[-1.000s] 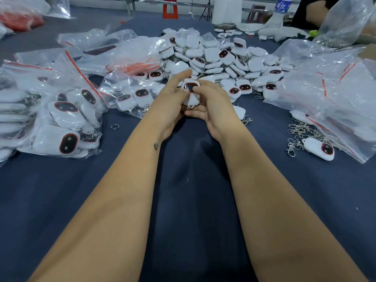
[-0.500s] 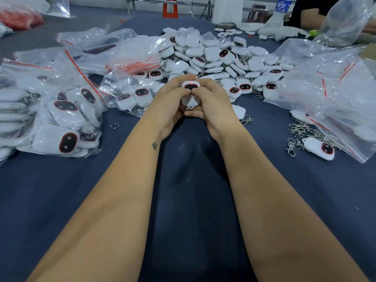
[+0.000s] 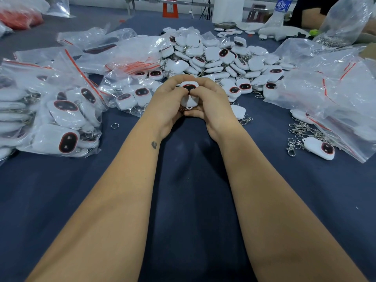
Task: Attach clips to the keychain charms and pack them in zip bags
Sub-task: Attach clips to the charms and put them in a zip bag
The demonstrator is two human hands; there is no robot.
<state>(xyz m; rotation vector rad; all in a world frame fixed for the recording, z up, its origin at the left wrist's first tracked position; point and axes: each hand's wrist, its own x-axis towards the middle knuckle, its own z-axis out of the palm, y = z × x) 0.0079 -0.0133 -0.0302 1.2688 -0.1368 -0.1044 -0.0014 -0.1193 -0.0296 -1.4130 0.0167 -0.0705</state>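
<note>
A white keychain charm point(image 3: 188, 100) with a dark red-rimmed oval face sits between both my hands at the table's middle. My left hand point(image 3: 169, 105) and my right hand point(image 3: 211, 107) both grip it, fingers curled over its top and thumbs on its face. A bit of metal shows under the charm; the clip is mostly hidden by my fingers. Behind my hands lies a big pile of loose charms point(image 3: 221, 60). Loose metal clips point(image 3: 301, 131) lie at the right, beside a single charm point(image 3: 319, 148).
Filled zip bags point(image 3: 61, 119) with red seals crowd the left side, more bags point(image 3: 329, 88) lie at the right. A small split ring point(image 3: 115, 125) lies on the blue table cloth point(image 3: 189, 200). Another person's arm and a water bottle point(image 3: 281, 7) are at the far right.
My hands have drawn closer together over the charm, fingers curling over its top and thumbs moving onto its face. The charm stays in place.
</note>
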